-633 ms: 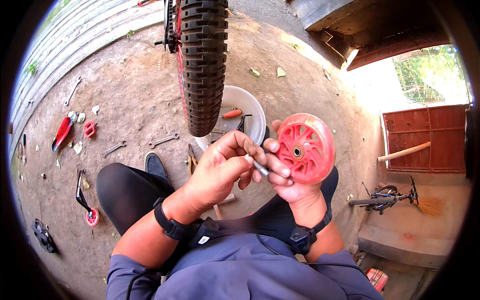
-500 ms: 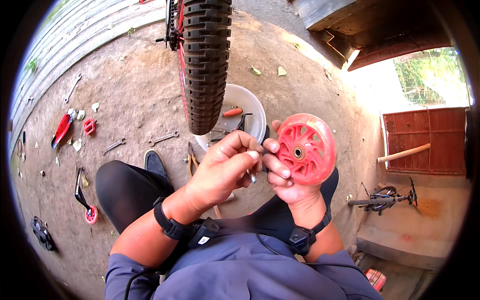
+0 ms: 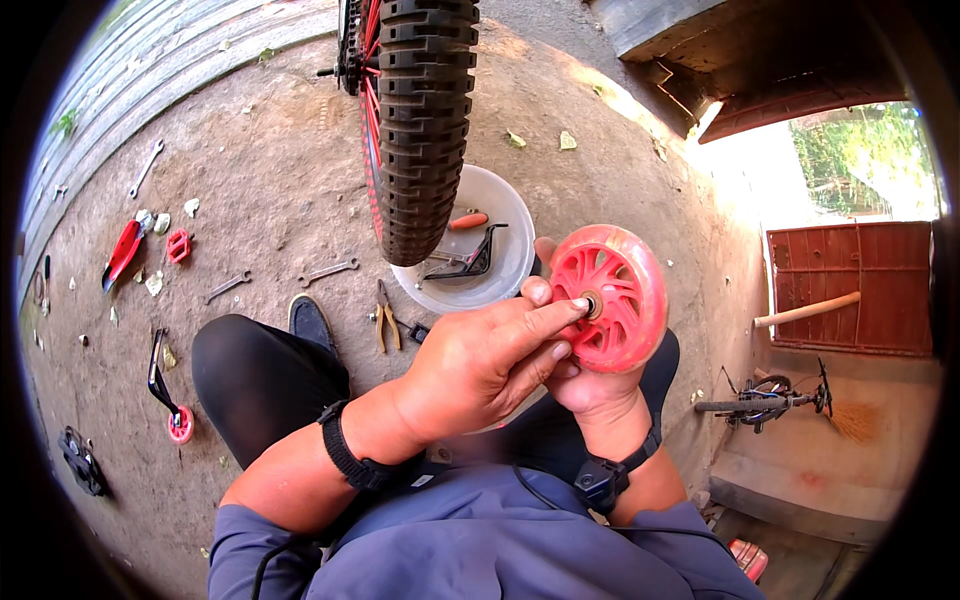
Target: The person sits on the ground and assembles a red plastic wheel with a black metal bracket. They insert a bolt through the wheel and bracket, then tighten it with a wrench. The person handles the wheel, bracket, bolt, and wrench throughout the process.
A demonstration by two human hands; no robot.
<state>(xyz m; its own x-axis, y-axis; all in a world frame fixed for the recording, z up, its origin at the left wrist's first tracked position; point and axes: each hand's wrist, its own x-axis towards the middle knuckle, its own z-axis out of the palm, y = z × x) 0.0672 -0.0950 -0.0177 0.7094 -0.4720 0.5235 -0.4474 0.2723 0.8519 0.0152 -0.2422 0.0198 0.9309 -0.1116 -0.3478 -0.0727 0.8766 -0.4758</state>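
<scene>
The bare dirt ground point(image 3: 270, 180) carries wrenches point(image 3: 327, 270), pliers point(image 3: 384, 316) and a white bowl point(image 3: 500, 275).

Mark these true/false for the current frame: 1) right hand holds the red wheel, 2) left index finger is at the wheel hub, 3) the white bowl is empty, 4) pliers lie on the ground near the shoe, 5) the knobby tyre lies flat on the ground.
1) True: the right hand holds the red wheel from below.
2) True: the left hand has its index fingertip at the hub.
3) False: the white bowl holds an orange-handled tool and a dark bracket.
4) True: the pliers lie beside the black shoe.
5) False: the knobby tyre stands upright, over the bowl's edge.
</scene>
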